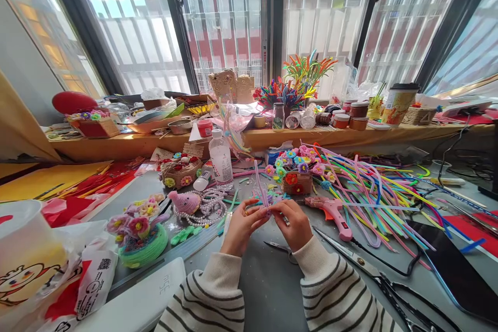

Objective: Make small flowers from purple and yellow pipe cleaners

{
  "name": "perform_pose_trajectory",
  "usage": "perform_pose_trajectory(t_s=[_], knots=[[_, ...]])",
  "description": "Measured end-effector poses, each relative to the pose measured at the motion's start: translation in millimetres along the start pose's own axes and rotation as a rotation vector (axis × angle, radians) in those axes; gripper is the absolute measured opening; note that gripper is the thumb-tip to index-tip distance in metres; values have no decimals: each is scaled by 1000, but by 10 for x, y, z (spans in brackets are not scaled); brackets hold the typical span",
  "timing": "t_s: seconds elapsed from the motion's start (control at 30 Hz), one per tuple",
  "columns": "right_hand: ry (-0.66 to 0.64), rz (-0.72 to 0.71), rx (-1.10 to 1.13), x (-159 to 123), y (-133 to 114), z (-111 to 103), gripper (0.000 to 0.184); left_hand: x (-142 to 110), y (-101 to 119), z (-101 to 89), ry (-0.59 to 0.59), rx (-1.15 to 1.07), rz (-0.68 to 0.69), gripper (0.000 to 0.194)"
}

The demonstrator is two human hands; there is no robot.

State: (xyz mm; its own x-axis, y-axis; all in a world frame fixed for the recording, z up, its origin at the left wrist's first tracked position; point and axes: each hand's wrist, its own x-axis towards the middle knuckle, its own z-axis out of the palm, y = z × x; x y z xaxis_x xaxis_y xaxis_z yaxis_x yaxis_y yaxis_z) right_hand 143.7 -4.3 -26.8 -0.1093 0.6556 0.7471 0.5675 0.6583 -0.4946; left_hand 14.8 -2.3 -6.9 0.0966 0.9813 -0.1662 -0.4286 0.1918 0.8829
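Note:
My left hand (pixel 241 226) and my right hand (pixel 292 223) meet over the grey table, both pinched on a lilac pipe cleaner (pixel 260 187) that stands up between the fingertips. Small bits of purple and pink fuzz lie just beyond the fingers. A pair of scissors (pixel 277 246) lies on the table under my right wrist. A pink glue gun (pixel 332 211) rests to the right of my right hand.
A heap of coloured pipe cleaners (pixel 373 187) spreads right. Small baskets of fuzzy flowers (pixel 296 174), a pearl string (pixel 206 207), a water bottle (pixel 221 158), a green flower pot (pixel 142 241), large scissors (pixel 365 264) and a dark tablet (pixel 455 270) surround me. The window ledge (pixel 272 137) holds jars and cups.

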Motion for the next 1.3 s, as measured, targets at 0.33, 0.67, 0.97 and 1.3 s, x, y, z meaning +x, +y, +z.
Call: perform_pose_trajectory(t_s=[0.33, 0.67, 0.97, 1.3], knots=[[-17, 377, 243, 0, -20, -13, 18, -3, 23, 8, 39, 56, -7, 49], [-64, 326, 192, 3, 41, 0, 19, -24, 38, 13, -52, 79, -33, 50], [-81, 327, 193, 7, 12, -2, 19, 2, 16, 13, -4, 69, -1, 45], [-119, 231, 107, 14, -28, 22, 24, 29, -17, 10, 45, 121, 125, 43]])
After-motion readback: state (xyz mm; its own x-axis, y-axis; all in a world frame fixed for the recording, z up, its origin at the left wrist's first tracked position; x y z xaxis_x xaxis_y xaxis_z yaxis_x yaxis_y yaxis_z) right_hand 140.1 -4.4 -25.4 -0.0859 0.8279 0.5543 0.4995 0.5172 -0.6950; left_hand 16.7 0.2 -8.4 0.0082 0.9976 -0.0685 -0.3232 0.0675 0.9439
